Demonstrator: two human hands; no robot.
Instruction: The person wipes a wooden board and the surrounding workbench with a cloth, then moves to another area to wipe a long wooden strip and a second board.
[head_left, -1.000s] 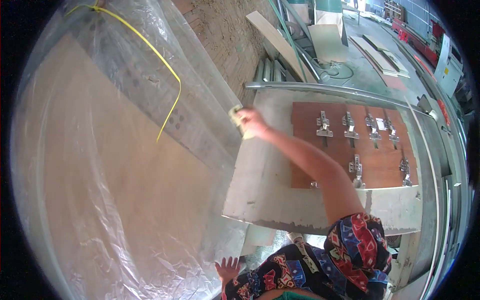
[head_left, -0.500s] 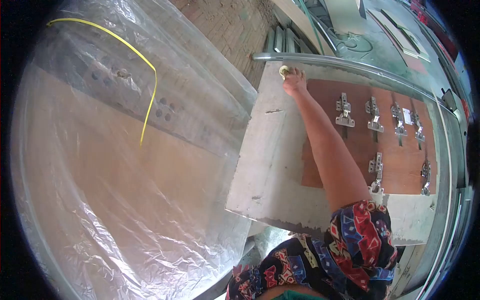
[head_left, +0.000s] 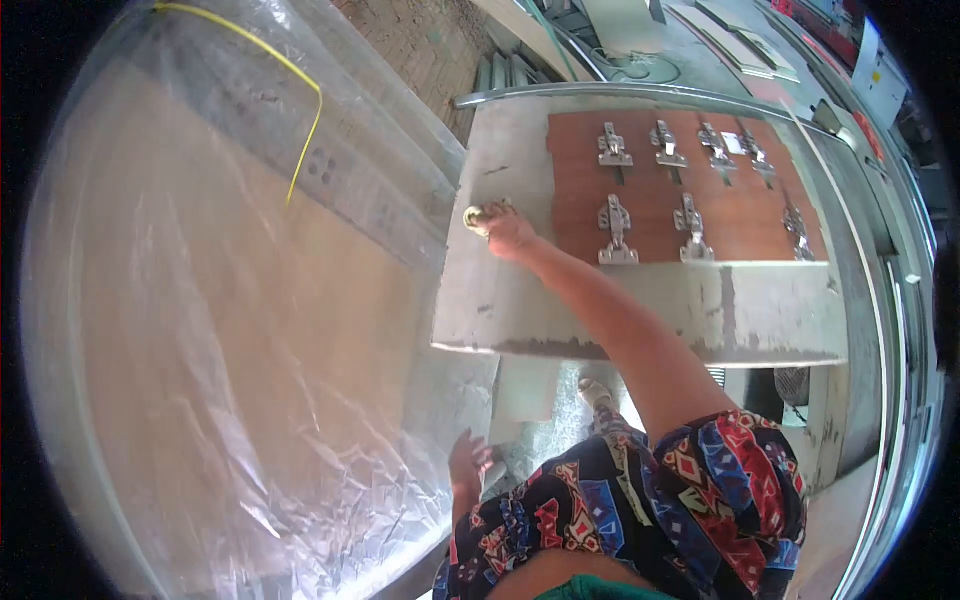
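My right hand is closed around a small pale-yellow roll, which looks like a roll of tape. It rests at the left part of the grey worktable, left of a reddish-brown board. Several metal cabinet hinges, one of them a hinge near the board's front edge, sit on that board. Low beside my body, my left hand hangs with its fingers apart, between the table and the plastic-covered stack. Nothing shows in it.
Clear plastic sheeting covers a large light-brown stack on the left. A yellow strap lies over it. A metal rail runs along the table's far edge. Boards lie on the floor beyond.
My right hand has drawn the roll nearer to me along the table's left side. My left hand has come into view. The camera's view has shifted.
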